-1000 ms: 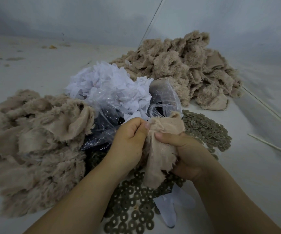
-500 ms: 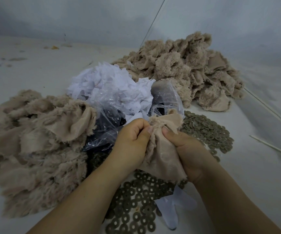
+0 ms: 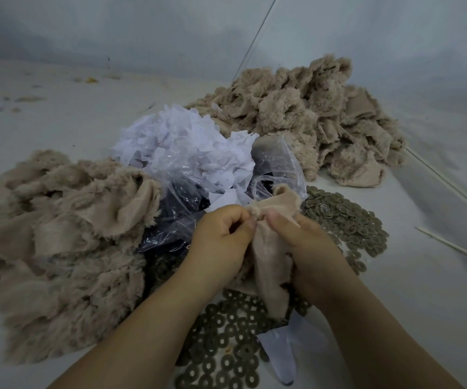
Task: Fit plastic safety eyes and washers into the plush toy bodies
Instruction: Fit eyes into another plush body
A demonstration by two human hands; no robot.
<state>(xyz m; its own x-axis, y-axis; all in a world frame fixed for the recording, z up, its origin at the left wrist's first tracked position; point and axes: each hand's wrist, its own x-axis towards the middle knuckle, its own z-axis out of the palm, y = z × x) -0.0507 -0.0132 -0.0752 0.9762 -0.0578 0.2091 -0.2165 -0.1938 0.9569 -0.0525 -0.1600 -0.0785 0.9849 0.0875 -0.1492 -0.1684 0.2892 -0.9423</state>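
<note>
Your grip is a double pinch: the left hand and the right hand both have thumb and curled fingers clamped on one plush body, which is turned backing-side out and held up between them, just above the washers scattered on the bench. The thumbs meet at a small fuzzy nub at the top of the fabric; whether an eye post or a washer sits under them is hidden, so you cannot take the seating as done. If the post is only part way through, the thin backing can bunch under your thumbs and the washer may go on crooked, or catch a fold of fabric and leave the eye loose. Pile trapped under the washer would do the same. The lower part of the body hangs slack over the washers and could drag some off their heap. The clear bag of dark pieces lies open just behind your hands, beside the white paper scraps, and a snagged edge could spill it. Keep the finished and unfinished plush piles apart, or a body may get skipped.
</note>
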